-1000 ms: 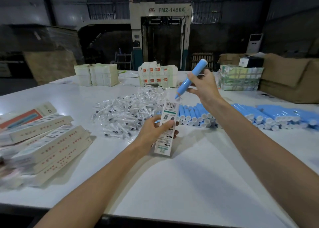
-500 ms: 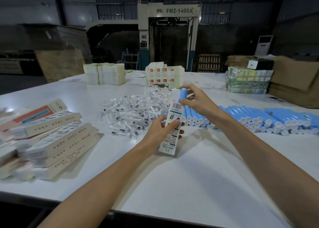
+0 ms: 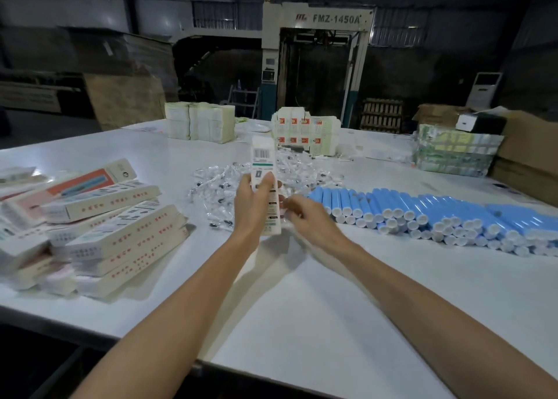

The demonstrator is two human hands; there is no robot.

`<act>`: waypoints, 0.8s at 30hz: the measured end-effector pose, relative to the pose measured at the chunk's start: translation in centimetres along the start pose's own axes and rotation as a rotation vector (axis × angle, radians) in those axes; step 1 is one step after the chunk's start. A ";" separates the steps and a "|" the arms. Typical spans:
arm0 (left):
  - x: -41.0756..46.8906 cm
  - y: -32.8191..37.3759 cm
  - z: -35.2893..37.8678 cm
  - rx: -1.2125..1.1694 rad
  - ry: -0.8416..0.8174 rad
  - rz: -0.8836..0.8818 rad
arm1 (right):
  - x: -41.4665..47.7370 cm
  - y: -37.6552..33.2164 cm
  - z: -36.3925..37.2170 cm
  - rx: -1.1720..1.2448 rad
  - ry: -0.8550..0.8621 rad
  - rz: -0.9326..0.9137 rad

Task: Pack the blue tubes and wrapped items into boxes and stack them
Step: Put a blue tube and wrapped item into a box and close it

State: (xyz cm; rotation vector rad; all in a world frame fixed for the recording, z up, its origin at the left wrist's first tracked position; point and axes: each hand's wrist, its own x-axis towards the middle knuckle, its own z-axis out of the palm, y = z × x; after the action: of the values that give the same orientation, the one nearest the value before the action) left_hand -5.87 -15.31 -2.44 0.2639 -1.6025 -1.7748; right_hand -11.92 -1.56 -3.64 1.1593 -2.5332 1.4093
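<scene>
One slim white cardboard box with a barcode label is up in the air, standing upright above the middle of the white table. The left hand grips its lower half, thumb across the printed face and fingers wrapped behind. The right hand sits just to the right of the box's bottom end, low over the heap of small clear-wrapped items. Its fingers are curled, but blur means I cannot tell whether they have anything pinched. That heap is far too tangled to count. To the right lie the blue plastic tubes with white caps, dozens of them, banked in overlapping rows with their caps facing the near edge. On the left is a loose stack of long white printed boxes, about ten readable, with the outermost ones smeared. At the far side are two blocks of flat white cartons, one cluster of red-marked cartons, one green-and-yellow wrapped bundle and brown cardboard boxes.
</scene>
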 end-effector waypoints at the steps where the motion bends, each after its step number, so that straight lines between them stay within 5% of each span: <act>1: 0.2 0.1 -0.4 -0.006 0.031 0.003 | 0.0 -0.5 1.5 0.025 -0.073 0.015; 6: 1.2 0.4 -1.7 0.076 0.125 0.047 | 1.1 -2.2 5.5 -0.104 -0.157 -0.078; 12: 1.4 0.4 -1.9 0.026 0.098 0.031 | 1.4 -1.7 6.6 -0.105 -0.065 -0.050; 21: 0.3 1.4 -1.0 -0.273 -0.160 -0.018 | -0.2 -0.2 0.9 -0.087 0.077 -0.009; 24: -0.7 1.4 -0.3 -0.074 -0.311 0.074 | -1.6 0.9 -3.1 0.088 0.209 0.077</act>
State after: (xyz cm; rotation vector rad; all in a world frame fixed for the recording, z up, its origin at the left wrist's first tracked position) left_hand -4.65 -15.09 -1.41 -0.1113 -1.7289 -1.8811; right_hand -12.34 1.96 -3.06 0.8800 -2.4169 1.5821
